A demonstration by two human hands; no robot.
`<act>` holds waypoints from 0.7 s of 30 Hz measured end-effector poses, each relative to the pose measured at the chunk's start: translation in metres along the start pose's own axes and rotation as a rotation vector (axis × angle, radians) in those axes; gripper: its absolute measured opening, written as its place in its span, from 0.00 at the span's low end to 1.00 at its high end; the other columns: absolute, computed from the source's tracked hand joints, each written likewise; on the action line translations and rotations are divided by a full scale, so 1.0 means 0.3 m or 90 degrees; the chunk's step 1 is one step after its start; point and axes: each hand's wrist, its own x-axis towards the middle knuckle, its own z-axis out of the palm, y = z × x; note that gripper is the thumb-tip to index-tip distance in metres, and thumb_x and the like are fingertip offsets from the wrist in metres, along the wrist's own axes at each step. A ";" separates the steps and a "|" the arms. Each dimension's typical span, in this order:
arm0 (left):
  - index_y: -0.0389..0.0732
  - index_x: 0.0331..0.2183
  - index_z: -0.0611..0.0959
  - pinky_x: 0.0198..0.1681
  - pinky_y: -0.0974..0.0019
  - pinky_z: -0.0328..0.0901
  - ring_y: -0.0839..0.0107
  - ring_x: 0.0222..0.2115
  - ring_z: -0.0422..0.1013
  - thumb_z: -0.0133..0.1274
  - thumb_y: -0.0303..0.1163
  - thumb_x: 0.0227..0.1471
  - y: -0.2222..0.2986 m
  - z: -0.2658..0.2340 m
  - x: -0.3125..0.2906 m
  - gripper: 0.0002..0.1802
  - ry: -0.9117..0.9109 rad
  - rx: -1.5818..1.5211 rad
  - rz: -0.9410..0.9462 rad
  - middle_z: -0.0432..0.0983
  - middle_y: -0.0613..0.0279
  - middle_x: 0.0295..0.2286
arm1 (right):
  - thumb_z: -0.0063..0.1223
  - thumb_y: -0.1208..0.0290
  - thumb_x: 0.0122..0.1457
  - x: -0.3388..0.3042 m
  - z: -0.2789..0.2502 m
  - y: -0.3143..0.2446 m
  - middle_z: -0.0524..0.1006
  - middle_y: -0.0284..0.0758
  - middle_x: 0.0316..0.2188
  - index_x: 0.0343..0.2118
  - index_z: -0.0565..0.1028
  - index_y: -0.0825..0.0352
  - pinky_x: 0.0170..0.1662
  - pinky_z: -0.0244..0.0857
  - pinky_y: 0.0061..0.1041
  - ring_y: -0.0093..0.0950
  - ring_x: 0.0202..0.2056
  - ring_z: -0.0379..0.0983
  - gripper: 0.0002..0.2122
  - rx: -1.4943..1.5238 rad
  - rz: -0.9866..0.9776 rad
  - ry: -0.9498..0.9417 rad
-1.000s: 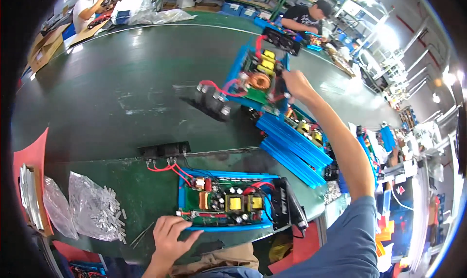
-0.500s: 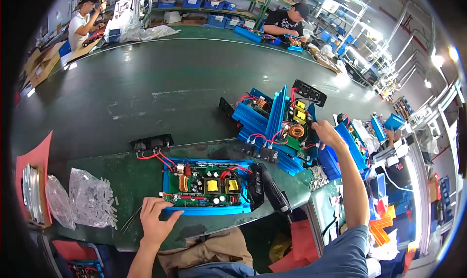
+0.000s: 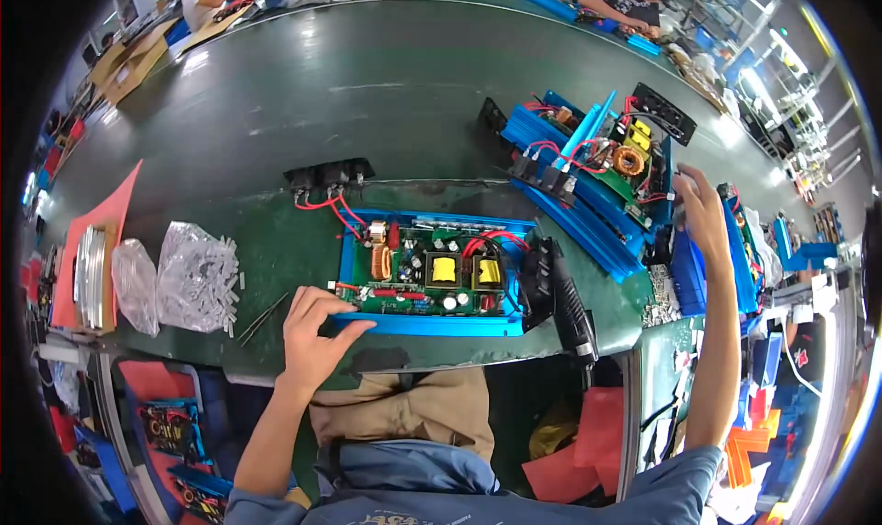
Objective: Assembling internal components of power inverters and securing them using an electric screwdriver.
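An open blue metal case with a green circuit board (image 3: 434,272) lies on the green mat in front of me. My left hand (image 3: 317,327) rests on its near left corner, fingers spread on the blue rim. A second open blue case with a board and a copper coil (image 3: 606,171) sits tilted on a stack of blue cases to the right. My right hand (image 3: 700,211) is stretched out at that unit's right end, fingers on or near its edge; whether it grips is unclear. A black end plate (image 3: 329,172) hangs on red wires behind the near case.
Clear bags of small parts (image 3: 188,277) and a stack of metal plates (image 3: 87,277) lie at the left on the mat. A black power screwdriver (image 3: 570,304) lies right of the near case. More blue cases (image 3: 735,259) stand at the right. Other people work at the far benches.
My right hand has brought the second blue unit from the far belt down to the stack at my right. My view has dropped toward the near case; my left hand stays on it.
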 end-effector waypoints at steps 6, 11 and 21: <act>0.38 0.29 0.81 0.37 0.61 0.66 0.60 0.33 0.70 0.74 0.26 0.36 0.011 0.008 -0.024 0.17 0.017 -0.002 -0.038 0.75 0.59 0.30 | 0.45 0.53 0.68 0.107 -0.030 -0.035 0.80 0.42 0.30 0.50 0.77 0.67 0.33 0.70 0.31 0.30 0.26 0.76 0.21 -0.177 0.039 0.053; 0.41 0.28 0.84 0.32 0.60 0.67 0.59 0.29 0.71 0.76 0.28 0.32 -0.002 -0.006 -0.033 0.18 0.038 0.021 -0.020 0.75 0.60 0.26 | 0.51 0.66 0.68 -0.118 0.098 -0.262 0.80 0.39 0.35 0.54 0.74 0.64 0.41 0.69 0.26 0.24 0.35 0.74 0.15 -0.052 -0.168 0.230; 0.40 0.30 0.83 0.33 0.62 0.66 0.62 0.30 0.71 0.76 0.30 0.31 -0.021 -0.058 -0.017 0.21 0.011 0.031 -0.050 0.75 0.61 0.27 | 0.77 0.71 0.37 -0.658 0.427 -0.363 0.71 0.35 0.43 0.42 0.82 0.59 0.50 0.63 0.38 0.37 0.46 0.68 0.24 -0.211 -0.476 -0.054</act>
